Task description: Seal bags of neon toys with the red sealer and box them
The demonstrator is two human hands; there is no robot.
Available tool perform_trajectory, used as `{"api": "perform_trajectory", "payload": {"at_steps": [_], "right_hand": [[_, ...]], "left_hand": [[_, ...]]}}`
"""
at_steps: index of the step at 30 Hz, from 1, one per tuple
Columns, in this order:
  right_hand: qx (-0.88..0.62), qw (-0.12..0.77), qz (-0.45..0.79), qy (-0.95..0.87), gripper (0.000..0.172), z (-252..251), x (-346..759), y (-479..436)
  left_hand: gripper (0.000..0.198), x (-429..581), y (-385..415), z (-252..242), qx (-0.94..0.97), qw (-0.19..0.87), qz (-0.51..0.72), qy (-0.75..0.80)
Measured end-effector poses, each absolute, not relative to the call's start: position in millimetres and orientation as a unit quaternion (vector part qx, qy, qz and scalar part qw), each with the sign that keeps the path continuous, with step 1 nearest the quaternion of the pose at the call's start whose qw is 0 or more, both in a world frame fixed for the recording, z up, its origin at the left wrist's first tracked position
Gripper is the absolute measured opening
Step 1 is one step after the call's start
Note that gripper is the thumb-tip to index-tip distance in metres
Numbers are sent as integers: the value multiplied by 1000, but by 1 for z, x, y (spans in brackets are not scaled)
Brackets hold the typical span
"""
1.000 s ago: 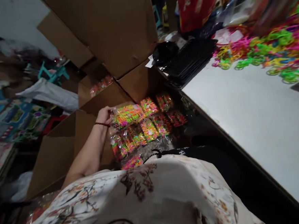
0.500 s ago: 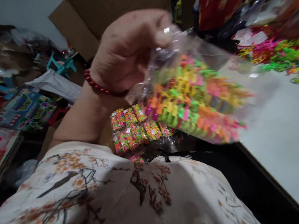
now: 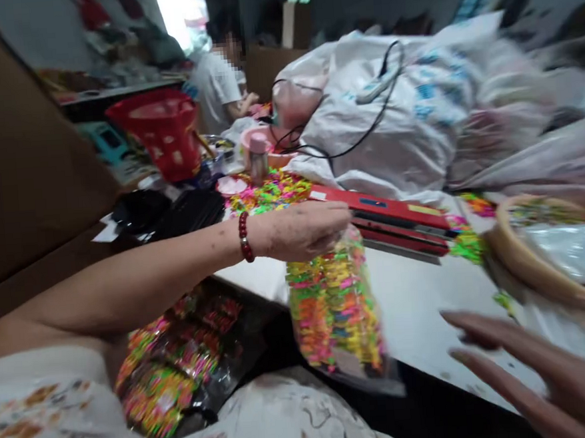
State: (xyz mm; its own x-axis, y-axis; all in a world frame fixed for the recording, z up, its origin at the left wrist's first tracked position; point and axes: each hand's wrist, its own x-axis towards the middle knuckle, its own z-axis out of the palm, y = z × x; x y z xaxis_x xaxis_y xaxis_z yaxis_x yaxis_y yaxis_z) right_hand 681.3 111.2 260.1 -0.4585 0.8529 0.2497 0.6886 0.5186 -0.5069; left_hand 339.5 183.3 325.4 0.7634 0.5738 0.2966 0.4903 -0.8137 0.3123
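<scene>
My left hand [image 3: 303, 230], with a dark red bead bracelet at the wrist, grips the top of a clear plastic bag [image 3: 336, 309]. Rows of small bright plastic pieces in yellow, orange, green and pink fill the bag; their exact kind is too blurred to tell. The bag hangs upright at the table's near edge. At the lower right, my right hand [image 3: 548, 368] is held over the white table [image 3: 419, 303], fingers spread and holding nothing. Behind the bag lies a long red bag sealer [image 3: 397, 215].
More filled bags [image 3: 173, 381] lie low beside my lap. Loose colourful pieces [image 3: 275, 190], a bottle [image 3: 258, 160] and a red basket [image 3: 161, 131] stand farther back. To the right is a round tan basket [image 3: 536, 262]. Large white sacks [image 3: 386, 119] are piled behind. A person [image 3: 215, 84] sits beyond.
The view has swung right, toward the table. My left hand has carried the filled bag over to the table edge, where it now hangs down. My right hand has come into view.
</scene>
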Motion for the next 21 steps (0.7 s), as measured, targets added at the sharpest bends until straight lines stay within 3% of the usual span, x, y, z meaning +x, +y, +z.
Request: {"api": "perform_trajectory", "payload": {"at_steps": [2, 5, 8, 12, 15, 17, 19, 21], "right_hand": [[-450, 264, 196, -830, 58, 282, 658, 152], [-374, 241, 362, -819, 76, 297, 613, 212], [-285, 147, 512, -797, 63, 289, 577, 245], [-265, 73, 556, -784, 30, 275, 567, 251], [-321, 80, 552, -766, 31, 273, 574, 251], [-351, 95, 576, -732, 33, 272, 580, 252], [-365, 115, 624, -681, 36, 268, 584, 254], [-378, 124, 656, -642, 39, 262, 587, 257]], "left_hand": [[12, 349, 193, 318, 939, 111, 186, 267], [10, 359, 196, 310, 943, 121, 177, 253], [8, 365, 196, 304, 944, 138, 166, 250], [2, 366, 206, 298, 933, 181, 131, 283], [4, 358, 226, 290, 906, 256, 115, 318], [17, 352, 242, 284, 871, 351, 93, 330], [28, 349, 257, 279, 834, 442, 27, 329], [25, 349, 269, 277, 814, 473, -47, 335]]}}
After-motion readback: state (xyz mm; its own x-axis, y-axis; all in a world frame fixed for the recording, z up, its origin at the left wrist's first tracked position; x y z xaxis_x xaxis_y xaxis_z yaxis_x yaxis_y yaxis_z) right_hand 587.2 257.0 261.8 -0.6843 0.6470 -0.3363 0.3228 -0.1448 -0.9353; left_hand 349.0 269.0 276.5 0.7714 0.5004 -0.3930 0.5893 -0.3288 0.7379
